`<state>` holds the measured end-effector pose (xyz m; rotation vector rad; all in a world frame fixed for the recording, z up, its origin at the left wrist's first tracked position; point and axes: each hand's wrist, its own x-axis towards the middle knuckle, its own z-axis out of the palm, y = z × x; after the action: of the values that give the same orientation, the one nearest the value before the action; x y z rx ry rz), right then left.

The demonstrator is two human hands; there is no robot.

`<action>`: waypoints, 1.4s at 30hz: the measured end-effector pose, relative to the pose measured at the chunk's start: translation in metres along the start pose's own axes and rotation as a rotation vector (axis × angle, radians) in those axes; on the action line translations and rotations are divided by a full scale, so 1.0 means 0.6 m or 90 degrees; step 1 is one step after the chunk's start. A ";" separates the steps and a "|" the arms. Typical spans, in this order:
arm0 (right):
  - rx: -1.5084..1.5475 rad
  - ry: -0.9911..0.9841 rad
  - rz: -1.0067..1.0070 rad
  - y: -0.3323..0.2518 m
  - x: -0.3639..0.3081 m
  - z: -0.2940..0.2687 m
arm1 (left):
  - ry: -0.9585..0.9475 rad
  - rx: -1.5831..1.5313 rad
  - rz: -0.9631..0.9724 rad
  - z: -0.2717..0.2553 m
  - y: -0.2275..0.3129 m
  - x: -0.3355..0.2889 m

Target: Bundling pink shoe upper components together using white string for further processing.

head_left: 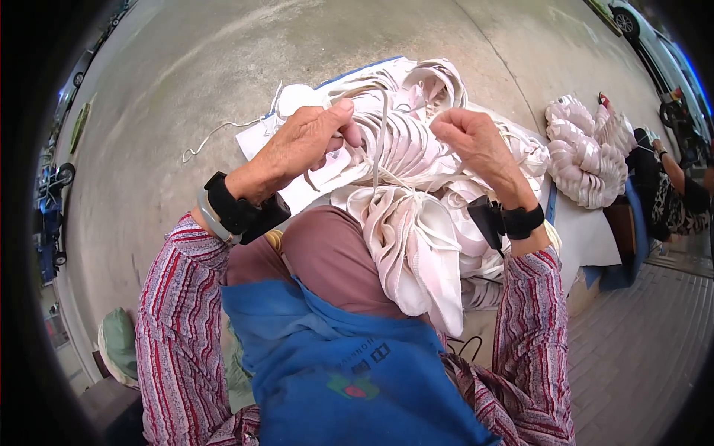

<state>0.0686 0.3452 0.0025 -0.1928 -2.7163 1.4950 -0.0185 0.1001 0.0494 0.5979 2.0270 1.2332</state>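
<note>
My left hand (316, 141) is closed, thumb against fingers, on a flat white strip (384, 134) that loops up and hangs down beside it. My right hand (476, 145) is closed with its fingers curled in; anything between them is hidden. Both hands are held above a heap of white, pinkish curved fabric pieces (398, 141) that look like shoe parts, stacked in overlapping rows. Nearer to me, a bundle of larger white pieces (416, 253) hangs beside my knee. A thin white cord (204, 141) trails off the heap to the left.
A white sheet (587, 230) lies under the heap's right side. Further right is another coiled bundle of white pieces (584, 152), with another person's arm (673, 167) beyond it. A blue apron (335, 357) covers my lap. A green sack (119, 342) stands at lower left.
</note>
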 end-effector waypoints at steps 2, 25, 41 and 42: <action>-0.130 -0.051 0.053 0.071 -0.014 0.043 | -0.012 -0.111 -0.038 -0.007 -0.006 0.001; 0.955 -0.122 -0.101 -0.049 -0.054 -0.063 | 0.093 -0.092 0.133 -0.032 -0.043 0.030; 0.435 0.072 -0.209 -0.210 -0.024 -0.053 | -0.130 0.066 0.136 0.025 0.006 0.013; 0.321 0.128 -0.244 -0.220 -0.012 -0.037 | -0.129 0.135 0.241 0.038 -0.015 0.030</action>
<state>0.0657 0.2930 0.1257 0.1749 -1.9957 1.8420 -0.0137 0.1218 0.0281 1.2036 1.9394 1.1145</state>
